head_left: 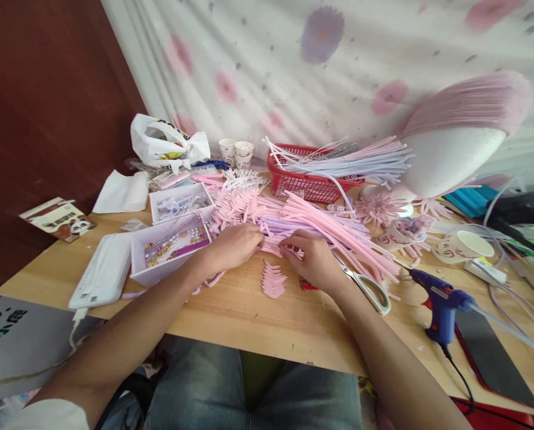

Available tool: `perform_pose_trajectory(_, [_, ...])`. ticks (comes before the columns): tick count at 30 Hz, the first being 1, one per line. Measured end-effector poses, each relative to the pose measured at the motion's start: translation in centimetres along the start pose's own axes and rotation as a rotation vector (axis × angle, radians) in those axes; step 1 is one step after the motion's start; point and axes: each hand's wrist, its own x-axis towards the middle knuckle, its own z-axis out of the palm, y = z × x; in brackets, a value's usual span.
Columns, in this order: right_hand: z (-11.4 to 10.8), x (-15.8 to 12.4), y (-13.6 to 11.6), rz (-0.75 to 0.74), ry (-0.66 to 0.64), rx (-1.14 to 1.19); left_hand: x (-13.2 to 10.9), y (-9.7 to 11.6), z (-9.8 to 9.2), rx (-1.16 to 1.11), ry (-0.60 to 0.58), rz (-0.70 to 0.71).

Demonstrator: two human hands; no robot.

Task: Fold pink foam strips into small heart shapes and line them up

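Observation:
My left hand (240,245) is closed at the near edge of the pink heap, and its fingertips hide whatever they pinch. Just to the right, my right hand (312,258) has its fingers closed on a short pink pipe cleaner piece (299,252), only partly visible. Between and below the hands lies a neat row of bent pink pipe cleaner pieces (273,279). A pile of similar folded pieces (238,209) sits beyond my left hand. Long pink pipe cleaners (334,224) spread behind my right hand, over purple ones (278,226).
Scissors (374,292) lie beside my right forearm, with a blue glue gun (444,304) and a dark phone (495,358) farther right. Bead boxes (144,269) and a white power bank (103,272) stand left. A red basket (309,185) of pipe cleaners is behind.

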Motion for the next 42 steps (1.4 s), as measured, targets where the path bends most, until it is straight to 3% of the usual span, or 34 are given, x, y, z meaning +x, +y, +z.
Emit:
perform_pose_trajectory(3, [0.1,-0.1,0.0,-0.094,0.112,0.053,-0.1,0.3,-0.2,-0.117,0.108,0.016])
perform_pose_trajectory(7, [0.4,-0.2,0.1,-0.144,0.065,0.091,0.1,0.6,0.0,-0.275,0.131,0.011])
perform_pose_trajectory(14, [0.6,-0.2,0.2,-0.097,0.167,0.133,0.4,1.6,0.2,-0.604,0.247,-0.084])
perform_pose_trajectory(20, [0.3,-0.2,-0.3,0.043,0.215,0.233,0.4,1.6,0.2,-0.642,0.414,-0.109])
perform_pose_trajectory(31, [-0.2,-0.1,-0.9,0.003,0.198,0.291,0.5,1.7,0.7,-0.794,0.37,-0.121])
perform_pose_trajectory(42, [-1.0,0.0,-0.5,-0.052,0.04,0.34,0.4,0.7,0.3,-0.545,0.255,0.144])
